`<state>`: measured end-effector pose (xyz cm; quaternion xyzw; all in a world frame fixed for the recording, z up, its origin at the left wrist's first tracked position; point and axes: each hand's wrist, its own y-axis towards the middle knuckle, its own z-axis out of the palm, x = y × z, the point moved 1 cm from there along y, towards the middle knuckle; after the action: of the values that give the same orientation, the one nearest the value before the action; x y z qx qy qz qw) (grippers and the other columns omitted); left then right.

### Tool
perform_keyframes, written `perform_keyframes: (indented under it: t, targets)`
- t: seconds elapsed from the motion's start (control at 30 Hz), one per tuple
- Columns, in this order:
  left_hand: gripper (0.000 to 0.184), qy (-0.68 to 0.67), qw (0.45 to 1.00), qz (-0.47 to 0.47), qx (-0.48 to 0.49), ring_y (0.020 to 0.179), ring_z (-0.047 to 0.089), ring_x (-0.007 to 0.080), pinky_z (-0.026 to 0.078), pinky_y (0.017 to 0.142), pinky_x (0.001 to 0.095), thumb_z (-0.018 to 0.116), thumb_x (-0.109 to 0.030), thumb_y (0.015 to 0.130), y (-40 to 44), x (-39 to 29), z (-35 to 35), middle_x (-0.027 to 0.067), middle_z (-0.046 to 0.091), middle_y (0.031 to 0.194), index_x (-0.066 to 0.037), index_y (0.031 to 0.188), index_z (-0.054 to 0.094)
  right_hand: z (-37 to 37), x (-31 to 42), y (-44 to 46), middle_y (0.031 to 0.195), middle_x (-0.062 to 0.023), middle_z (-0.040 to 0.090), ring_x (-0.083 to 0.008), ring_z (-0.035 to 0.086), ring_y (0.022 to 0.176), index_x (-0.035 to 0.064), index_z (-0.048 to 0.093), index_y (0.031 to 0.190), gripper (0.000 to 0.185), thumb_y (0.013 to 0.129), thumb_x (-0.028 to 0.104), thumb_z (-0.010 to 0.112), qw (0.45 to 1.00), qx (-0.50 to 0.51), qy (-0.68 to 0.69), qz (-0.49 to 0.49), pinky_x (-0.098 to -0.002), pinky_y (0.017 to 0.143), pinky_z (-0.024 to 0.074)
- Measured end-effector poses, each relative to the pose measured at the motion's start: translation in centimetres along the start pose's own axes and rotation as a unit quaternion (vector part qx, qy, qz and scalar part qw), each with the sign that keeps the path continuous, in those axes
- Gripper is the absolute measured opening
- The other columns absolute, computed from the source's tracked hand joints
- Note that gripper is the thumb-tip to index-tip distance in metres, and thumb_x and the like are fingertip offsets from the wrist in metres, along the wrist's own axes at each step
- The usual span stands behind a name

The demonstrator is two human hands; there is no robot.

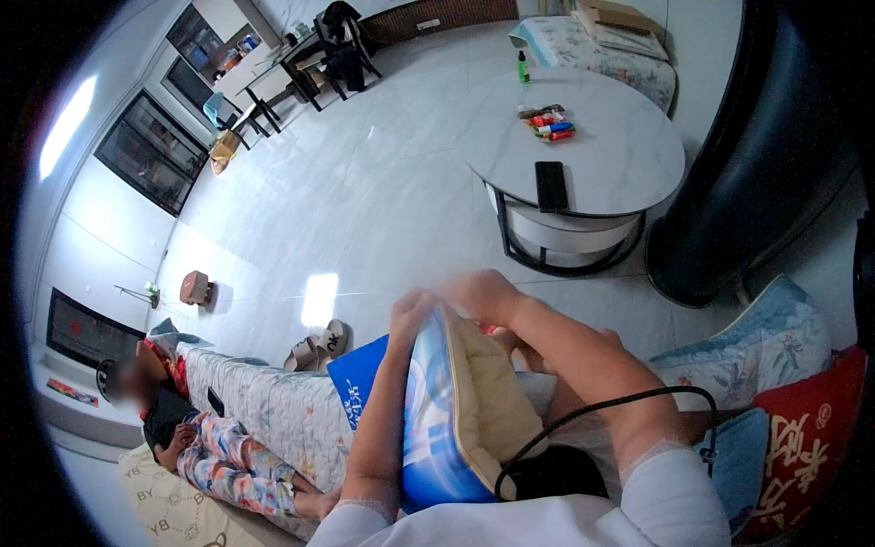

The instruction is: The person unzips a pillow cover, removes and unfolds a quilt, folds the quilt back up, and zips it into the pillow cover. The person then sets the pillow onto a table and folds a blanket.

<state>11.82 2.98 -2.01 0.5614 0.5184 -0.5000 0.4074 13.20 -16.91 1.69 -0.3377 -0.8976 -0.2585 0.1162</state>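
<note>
A cushion (437, 410) with a blue-and-white printed face and cream padded fabric (497, 387) along its other side stands upright on my lap. My left hand (415, 312) is closed on its upper corner. Close beside that corner is my right hand (485, 296), its fingers smeared by motion, so whether they grip the fabric is unclear. A flat blue item with white lettering (357, 376) leans behind my left forearm. A black cord (620, 398) loops across in front of my right arm.
An oval white table (620, 137) bears a phone (551, 187), a green bottle (523, 67) and several colourful small items (552, 126). Another person (237, 456) sits on the quilted sofa (273, 401) at left. Slippers (319, 346) lie on the floor; a red cushion (807, 447) is at right.
</note>
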Motion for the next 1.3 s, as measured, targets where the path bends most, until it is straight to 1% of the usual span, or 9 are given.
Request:
perform_keyframes:
  t: [0.4, 0.5, 0.57, 0.67, 0.87, 1.0, 1.07, 1.2, 1.3]
  targets:
    - [0.020, 0.009, 0.999, -0.019, -0.036, 0.074, 0.053, 0.0071, 0.042, 0.069, 0.0217, 0.061, -0.022, 0.090, 0.7, -0.9, 0.6, -0.0025, 0.061, 0.081, -0.003, 0.092, 0.067, -0.4, 0.8, -1.8, 0.090, -0.0106, 0.063, -0.0330, 0.063, 0.084, 0.0101, 0.060, 0.091, 0.015, 0.082, 0.018, 0.050, 0.995, 0.015, 0.053, 0.085, -0.0445, 0.070, 0.0508]
    - [0.022, 0.009, 0.999, -0.015, -0.051, 0.075, 0.053, 0.0073, 0.042, 0.069, 0.0215, 0.060, -0.024, 0.091, 0.8, -1.1, 0.6, -0.0028, 0.061, 0.082, -0.003, 0.093, 0.066, 1.2, 0.2, -2.2, 0.095, -0.0110, 0.065, -0.0313, 0.063, 0.088, 0.0105, 0.063, 0.096, 0.019, 0.083, 0.021, 0.054, 0.985, -0.046, 0.129, 0.102, -0.0423, 0.074, 0.0508]
    - [0.027, 0.007, 0.998, -0.057, 0.003, 0.079, 0.054, 0.0085, 0.044, 0.072, 0.0228, 0.059, -0.027, 0.091, 0.8, -1.5, 0.0, -0.0010, 0.062, 0.087, -0.002, 0.099, 0.065, 1.6, 0.3, -2.9, 0.099, -0.0128, 0.066, -0.0294, 0.064, 0.091, 0.0084, 0.064, 0.103, 0.028, 0.084, 0.029, 0.060, 0.922, -0.037, 0.298, 0.243, -0.0380, 0.078, 0.0506]
    - [0.030, -0.026, 0.995, -0.082, 0.055, 0.088, 0.057, 0.0147, 0.044, 0.080, 0.0285, 0.057, -0.025, 0.088, 0.7, -2.7, 0.0, 0.0065, 0.063, 0.097, 0.000, 0.104, 0.064, 3.4, 0.0, -3.6, 0.101, -0.0148, 0.067, -0.0267, 0.065, 0.093, 0.0038, 0.063, 0.107, 0.041, 0.083, 0.037, 0.064, 0.882, 0.001, 0.365, 0.298, -0.0349, 0.081, 0.0498]
    - [0.029, 0.022, 0.985, -0.120, 0.123, 0.093, 0.057, 0.0162, 0.044, 0.085, 0.0299, 0.061, -0.020, 0.082, 0.6, -4.0, -0.4, 0.0083, 0.064, 0.099, -0.001, 0.104, 0.064, 7.0, -1.1, -3.3, 0.100, -0.0147, 0.067, -0.0244, 0.064, 0.093, -0.0003, 0.061, 0.109, 0.048, 0.081, 0.038, 0.069, 0.824, 0.011, 0.463, 0.326, -0.0341, 0.082, 0.0488]
    - [0.028, 0.118, 0.986, -0.081, 0.090, 0.088, 0.058, 0.0154, 0.045, 0.080, 0.0298, 0.063, -0.019, 0.078, 1.0, -2.4, -0.1, 0.0088, 0.065, 0.095, -0.002, 0.100, 0.066, 9.5, -1.5, -2.1, 0.099, -0.0180, 0.066, -0.0289, 0.064, 0.095, 0.0010, 0.060, 0.109, 0.042, 0.080, 0.031, 0.069, 0.827, 0.063, 0.423, 0.365, -0.0369, 0.082, 0.0494]
    - [0.023, 0.060, 0.995, -0.057, 0.054, 0.080, 0.058, 0.0120, 0.046, 0.073, 0.0256, 0.067, -0.016, 0.081, 0.8, -1.9, 0.4, 0.0033, 0.064, 0.088, -0.003, 0.100, 0.063, 12.3, -2.0, -2.1, 0.097, -0.0219, 0.065, -0.0355, 0.063, 0.095, 0.0020, 0.057, 0.109, 0.038, 0.080, 0.025, 0.066, 0.899, -0.071, 0.320, 0.290, -0.0417, 0.079, 0.0501]
    - [0.017, 0.042, 0.997, -0.058, 0.013, 0.078, 0.056, 0.0097, 0.045, 0.071, 0.0238, 0.067, -0.015, 0.083, 1.0, -0.3, 0.7, 0.0006, 0.063, 0.084, -0.003, 0.095, 0.063, 10.1, 0.2, -1.7, 0.089, -0.0208, 0.065, -0.0398, 0.063, 0.086, 0.0082, 0.052, 0.113, 0.034, 0.083, 0.021, 0.061, 0.906, -0.071, 0.228, 0.349, -0.0455, 0.074, 0.0500]
    - [0.018, 0.039, 0.998, -0.034, -0.026, 0.075, 0.056, 0.0087, 0.045, 0.068, 0.0232, 0.067, -0.017, 0.084, 0.6, -0.4, 1.3, 0.0004, 0.062, 0.082, -0.002, 0.093, 0.062, 6.2, 0.6, -1.8, 0.091, -0.0204, 0.065, -0.0384, 0.063, 0.086, 0.0091, 0.053, 0.113, 0.031, 0.085, 0.020, 0.057, 0.901, -0.070, 0.295, 0.310, -0.0451, 0.075, 0.0498]
